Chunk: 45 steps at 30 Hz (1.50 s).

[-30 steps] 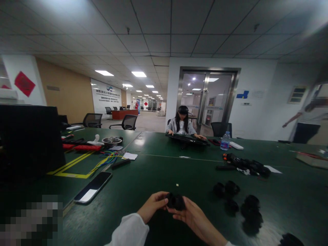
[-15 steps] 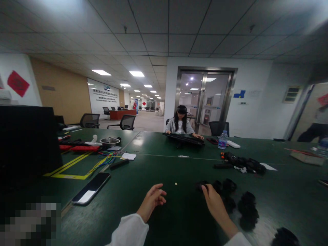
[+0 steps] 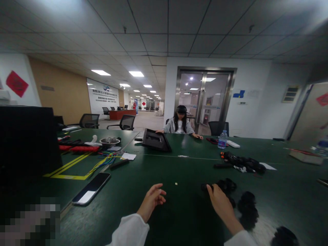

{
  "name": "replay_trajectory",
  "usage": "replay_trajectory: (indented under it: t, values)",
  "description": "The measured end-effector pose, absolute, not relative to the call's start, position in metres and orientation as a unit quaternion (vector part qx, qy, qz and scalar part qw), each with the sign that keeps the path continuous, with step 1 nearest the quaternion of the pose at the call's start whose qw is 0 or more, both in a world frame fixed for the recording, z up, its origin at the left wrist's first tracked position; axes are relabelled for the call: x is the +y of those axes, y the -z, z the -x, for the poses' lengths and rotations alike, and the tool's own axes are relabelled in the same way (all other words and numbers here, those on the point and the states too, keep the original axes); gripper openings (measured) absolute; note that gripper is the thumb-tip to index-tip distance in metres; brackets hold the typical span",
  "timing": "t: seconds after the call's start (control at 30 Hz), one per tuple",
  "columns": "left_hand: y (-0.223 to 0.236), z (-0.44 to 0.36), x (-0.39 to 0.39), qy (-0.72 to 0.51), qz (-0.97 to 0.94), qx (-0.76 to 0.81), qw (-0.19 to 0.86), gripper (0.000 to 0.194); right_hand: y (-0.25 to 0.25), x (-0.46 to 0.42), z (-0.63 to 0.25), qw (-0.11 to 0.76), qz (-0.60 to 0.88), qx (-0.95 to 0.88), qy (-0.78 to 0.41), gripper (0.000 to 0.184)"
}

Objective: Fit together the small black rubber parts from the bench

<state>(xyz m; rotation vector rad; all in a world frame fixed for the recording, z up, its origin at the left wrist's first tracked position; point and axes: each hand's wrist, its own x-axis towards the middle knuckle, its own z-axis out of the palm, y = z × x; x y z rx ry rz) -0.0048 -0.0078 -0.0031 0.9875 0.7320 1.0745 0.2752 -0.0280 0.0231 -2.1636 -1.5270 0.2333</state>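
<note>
My left hand (image 3: pixel 153 200) hovers over the dark green table (image 3: pixel 179 212) with its fingers loosely bent and apart, holding nothing. A tiny pale square (image 3: pixel 176 183) lies just beyond its fingertips. Farther right, my right hand (image 3: pixel 221 203) has its fingers closed round a small black part (image 3: pixel 205 187), mostly hidden by the hand; its exact kind is unclear. Several similar black parts stand close by, among them one just past the hand (image 3: pixel 229 185) and a pair (image 3: pixel 248 206) to its right. Another black part (image 3: pixel 285 236) sits near the lower edge.
Across the table a person (image 3: pixel 180 123) has a hand on a tilted black tray-like panel (image 3: pixel 156 140). A phone (image 3: pixel 91 188), coloured wires (image 3: pixel 109 159) and a metal bowl (image 3: pixel 110 141) are at left. A water bottle (image 3: pixel 222 139) and a black bundle (image 3: pixel 243 162) are at right.
My right hand has moved a little to the right with the black part, closer to the others. My left hand has stayed put. The person opposite has shifted the black panel leftward.
</note>
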Motion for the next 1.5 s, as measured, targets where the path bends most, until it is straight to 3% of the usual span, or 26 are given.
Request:
replay_trajectory:
  t: [0.2, 0.43, 1.03, 1.27, 1.5]
  values:
    - [0.012, 0.007, -0.004, -0.482, -0.446, 0.317, 0.684, 0.037, -0.014, -0.022, -0.284, 0.288, 0.770, -0.564, 0.073, 0.041]
    - [0.012, 0.005, -0.004, -0.489, -0.435, 0.312, 0.689, 0.037, 0.003, -0.017, -0.295, 0.207, 0.715, -0.626, 0.232, 0.036]
    - [0.011, 0.007, -0.006, -0.488, -0.438, 0.317, 0.686, 0.038, 0.013, -0.017, -0.289, 0.183, 0.741, -0.633, 0.133, 0.041]
    - [0.012, 0.008, -0.006, -0.487, -0.442, 0.315, 0.685, 0.037, 0.007, -0.021, -0.288, 0.151, 0.750, -0.609, 0.208, 0.039]
    - [0.011, 0.005, -0.005, -0.495, -0.431, 0.315, 0.686, 0.033, -0.003, -0.029, -0.284, 0.179, 0.747, -0.591, 0.246, 0.039]
